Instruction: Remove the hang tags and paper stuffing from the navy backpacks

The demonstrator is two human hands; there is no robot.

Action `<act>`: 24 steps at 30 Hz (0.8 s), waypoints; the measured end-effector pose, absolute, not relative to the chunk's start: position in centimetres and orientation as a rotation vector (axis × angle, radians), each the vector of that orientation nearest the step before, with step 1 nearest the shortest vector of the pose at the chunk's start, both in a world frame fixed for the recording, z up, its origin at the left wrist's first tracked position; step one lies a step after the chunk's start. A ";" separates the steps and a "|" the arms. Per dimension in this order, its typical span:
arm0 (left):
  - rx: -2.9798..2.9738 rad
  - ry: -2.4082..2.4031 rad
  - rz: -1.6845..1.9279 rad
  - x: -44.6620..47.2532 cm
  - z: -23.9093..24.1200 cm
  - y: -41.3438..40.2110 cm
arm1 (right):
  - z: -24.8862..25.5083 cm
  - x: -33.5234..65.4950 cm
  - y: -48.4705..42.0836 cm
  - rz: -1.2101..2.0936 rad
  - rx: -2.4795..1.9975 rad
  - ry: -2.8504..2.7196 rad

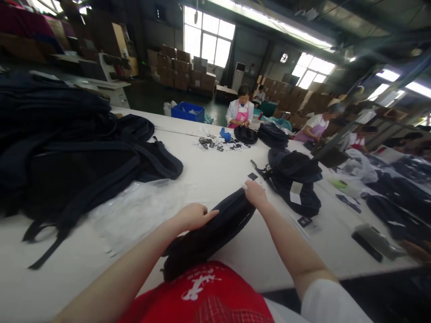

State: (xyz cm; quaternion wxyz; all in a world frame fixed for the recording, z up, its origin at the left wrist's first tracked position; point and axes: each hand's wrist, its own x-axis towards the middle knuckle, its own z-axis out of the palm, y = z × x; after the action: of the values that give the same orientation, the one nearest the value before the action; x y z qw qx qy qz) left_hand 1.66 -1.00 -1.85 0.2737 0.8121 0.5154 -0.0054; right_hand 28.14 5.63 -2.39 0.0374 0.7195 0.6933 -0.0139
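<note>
A dark navy backpack lies slanted across the table's near edge, against my red apron. My left hand grips its upper left side, with the thumb laid along the fabric and the other fingers partly hidden. At the far right end of the bag, my right hand is closed on its edge, with a small white bit at the fingertips. Just beyond that hand lies a small black tag. To the right, another dark backpack carries a pale card.
Dark backpacks are heaped at the left beside clear plastic bags. Scattered tags and a blue bin are farther back. Across the table, a person in a pink apron handles a bag. A grey box sits right.
</note>
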 end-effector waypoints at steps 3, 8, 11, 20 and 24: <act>2.196 1.401 -0.041 4.9 -2.0 0.9 | -2.5 28.6 4.5 -0.033 2.219 2.168; 2.232 1.308 -0.044 9.1 -3.2 -1.2 | -3.2 32.6 3.8 -0.088 2.372 1.942; 2.219 1.283 0.029 9.3 -3.8 -2.7 | -3.8 35.0 3.4 -0.169 2.420 1.782; 1.748 1.339 0.321 6.7 -6.6 -1.6 | -2.5 30.2 -3.2 -0.626 1.759 2.578; 1.666 1.442 0.422 6.5 -7.4 -1.1 | -4.5 31.0 -3.4 -0.871 1.832 2.282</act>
State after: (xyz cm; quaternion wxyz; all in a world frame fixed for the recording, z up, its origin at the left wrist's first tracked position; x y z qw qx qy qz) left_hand 6.45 -1.12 -7.43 0.4340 0.6691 0.5790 0.1692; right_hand 30.95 -3.43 -4.50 0.0442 0.5995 0.7467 -0.2849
